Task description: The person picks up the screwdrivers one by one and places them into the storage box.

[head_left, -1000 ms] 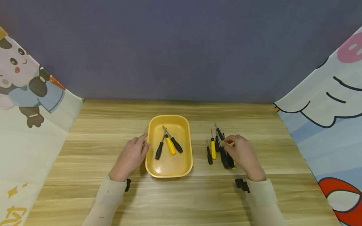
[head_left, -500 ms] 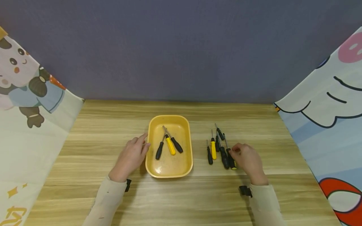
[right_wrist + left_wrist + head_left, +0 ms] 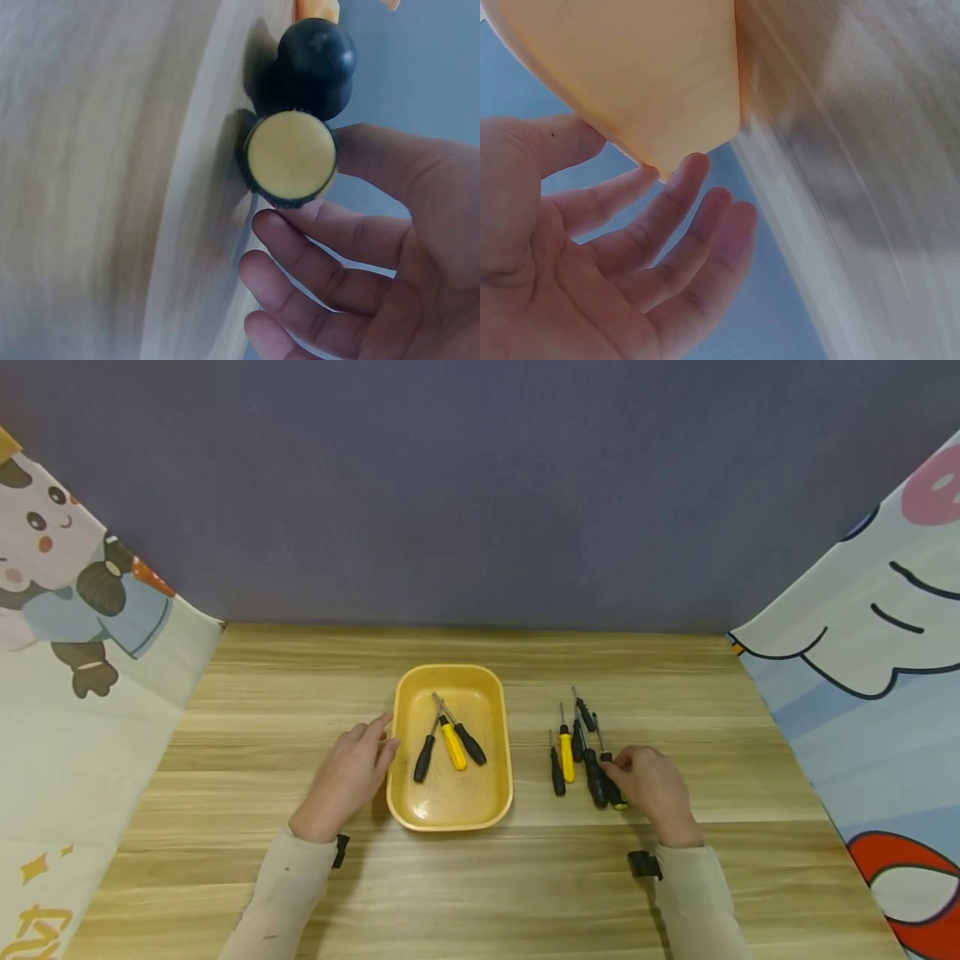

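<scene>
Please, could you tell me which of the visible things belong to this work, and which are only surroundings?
Seemingly part of the work:
yellow tray, with the left hand at its side
three screwdrivers inside it
yellow-ended screwdriver, pinched by the right hand
other screwdrivers nearby

Seemingly only surroundings:
wooden table
dark backdrop
cartoon-printed side panels

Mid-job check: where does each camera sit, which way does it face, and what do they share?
Head: worn on the head, facing forward and down at the yellow tray and screwdrivers; both hands and sleeves show.
Left wrist: worn on that wrist, facing the left hand and the tray's outer wall; thumb, fingers and palm show.
Right wrist: worn on that wrist, facing the right hand at the yellow-ended screwdriver; fingers and palm show.
Shared: head and left wrist both show the tray and left hand.
</scene>
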Motion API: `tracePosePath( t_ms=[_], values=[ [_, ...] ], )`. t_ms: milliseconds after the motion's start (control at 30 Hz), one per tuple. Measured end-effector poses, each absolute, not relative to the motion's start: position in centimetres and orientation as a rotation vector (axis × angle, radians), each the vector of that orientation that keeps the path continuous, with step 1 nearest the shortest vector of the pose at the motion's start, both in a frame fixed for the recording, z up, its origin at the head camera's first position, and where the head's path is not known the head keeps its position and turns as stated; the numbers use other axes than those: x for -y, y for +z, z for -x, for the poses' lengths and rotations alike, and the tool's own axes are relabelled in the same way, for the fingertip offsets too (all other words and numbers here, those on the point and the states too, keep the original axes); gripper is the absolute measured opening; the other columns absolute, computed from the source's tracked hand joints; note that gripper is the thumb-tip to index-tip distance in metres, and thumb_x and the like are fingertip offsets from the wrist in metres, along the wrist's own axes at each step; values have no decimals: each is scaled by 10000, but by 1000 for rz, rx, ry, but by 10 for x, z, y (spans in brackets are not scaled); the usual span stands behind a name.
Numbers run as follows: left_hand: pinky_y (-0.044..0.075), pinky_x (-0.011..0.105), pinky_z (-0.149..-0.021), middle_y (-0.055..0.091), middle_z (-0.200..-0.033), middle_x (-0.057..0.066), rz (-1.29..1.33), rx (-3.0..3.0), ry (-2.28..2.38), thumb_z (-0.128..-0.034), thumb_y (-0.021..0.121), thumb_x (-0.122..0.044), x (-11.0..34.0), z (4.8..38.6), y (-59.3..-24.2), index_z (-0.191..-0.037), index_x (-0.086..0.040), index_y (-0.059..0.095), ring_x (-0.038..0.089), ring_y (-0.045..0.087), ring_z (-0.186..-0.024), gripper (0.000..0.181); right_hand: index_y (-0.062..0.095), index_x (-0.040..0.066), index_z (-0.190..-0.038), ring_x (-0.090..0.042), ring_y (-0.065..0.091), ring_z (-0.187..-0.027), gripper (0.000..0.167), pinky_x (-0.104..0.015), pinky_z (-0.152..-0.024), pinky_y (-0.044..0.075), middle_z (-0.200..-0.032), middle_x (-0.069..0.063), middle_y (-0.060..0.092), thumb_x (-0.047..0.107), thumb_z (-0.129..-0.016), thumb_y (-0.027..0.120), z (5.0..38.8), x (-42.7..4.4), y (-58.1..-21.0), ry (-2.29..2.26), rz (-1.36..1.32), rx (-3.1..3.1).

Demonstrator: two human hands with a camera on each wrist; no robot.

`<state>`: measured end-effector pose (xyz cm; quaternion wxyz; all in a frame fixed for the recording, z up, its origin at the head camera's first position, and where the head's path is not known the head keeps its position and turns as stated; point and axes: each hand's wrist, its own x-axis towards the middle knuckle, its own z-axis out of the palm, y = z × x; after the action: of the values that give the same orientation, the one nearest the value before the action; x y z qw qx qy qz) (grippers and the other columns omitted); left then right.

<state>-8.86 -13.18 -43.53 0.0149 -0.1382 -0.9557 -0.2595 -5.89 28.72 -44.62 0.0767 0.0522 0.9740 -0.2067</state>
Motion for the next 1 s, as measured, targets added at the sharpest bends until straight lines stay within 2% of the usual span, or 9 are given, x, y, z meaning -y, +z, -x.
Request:
tracePosePath(
  t_ms=[167,300,433,633,800,1000],
  values=[
    [542,531,-827,640,-1136,198,435,2976,-808,-1039,573,-227,132,89,-435,-1465,1,467,387,601,-1017,494,711,15,-941,-150,525,-549,270,-308,-505,460,-713,-13,633,282,-960,679,60,-287,-447,-629,-190,-2892],
    [541,531,-831,640,-1139,200,439,2976,-805,-1042,567,-231,132,89,-435,-1464,3,467,388,601,-1019,492,693,42,-872,-156,510,-540,263,-295,-486,431,-663,-10,599,289,-959,668,61,-287,-446,-652,-234,-2867],
    [544,527,-819,639,-1136,202,444,2976,-805,-1045,562,-237,132,89,-435,-1462,4,467,387,602,-1014,491,692,53,-846,-165,518,-560,263,-294,-482,427,-672,-18,600,294,-948,659,61,-288,-445,-657,-272,-2869],
    [545,526,-817,640,-1132,202,448,2972,-809,-1044,564,-238,132,89,-435,-1462,6,466,387,603,-1008,494,707,10,-909,-177,548,-606,274,-308,-505,461,-763,-50,646,277,-941,658,63,-289,-441,-650,-275,-2910],
    [546,530,-816,640,-1132,207,450,2963,-812,-1040,572,-230,132,89,-435,-1457,7,473,390,604,-1011,489,679,39,-839,-171,495,-549,263,-300,-470,408,-702,-44,602,276,-951,651,69,-279,-427,-666,-232,-2932],
    [547,533,-814,638,-1141,205,439,2971,-804,-1043,565,-240,133,89,-435,-1460,-1,473,389,602,-1015,489,716,-17,-995,-189,564,-637,292,-344,-540,492,-935,-130,652,267,-951,663,78,-254,-402,-619,-97,-2999]
  ],
)
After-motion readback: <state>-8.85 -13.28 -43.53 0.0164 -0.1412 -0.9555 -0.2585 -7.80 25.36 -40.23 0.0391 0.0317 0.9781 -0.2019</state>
